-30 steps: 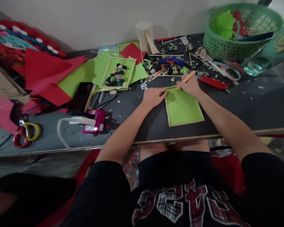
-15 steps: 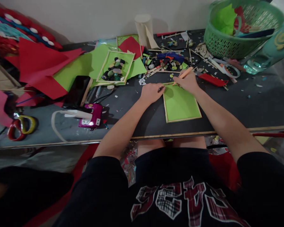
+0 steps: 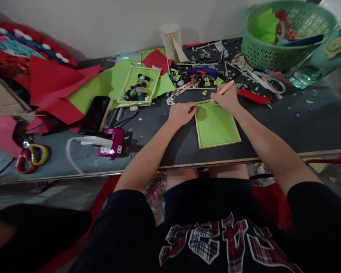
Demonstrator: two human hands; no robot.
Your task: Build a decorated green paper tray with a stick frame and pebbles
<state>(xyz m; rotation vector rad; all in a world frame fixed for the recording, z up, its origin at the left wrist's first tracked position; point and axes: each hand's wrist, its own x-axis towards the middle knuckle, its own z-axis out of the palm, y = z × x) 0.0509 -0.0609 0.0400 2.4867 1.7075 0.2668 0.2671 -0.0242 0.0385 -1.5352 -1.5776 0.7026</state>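
Your right hand [image 3: 227, 99] grips an orange stick [image 3: 223, 90] at the green frame's [image 3: 217, 125] far edge; your left hand [image 3: 182, 113] (fingers curled, contents unclear) presses its far-left corner on the desk [image 3: 287, 121].

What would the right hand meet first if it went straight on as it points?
The right hand, gripping an orange stick, points away and leftward; it would likely first meet the litter of small pieces beyond the green frame, before the blue glue gun.
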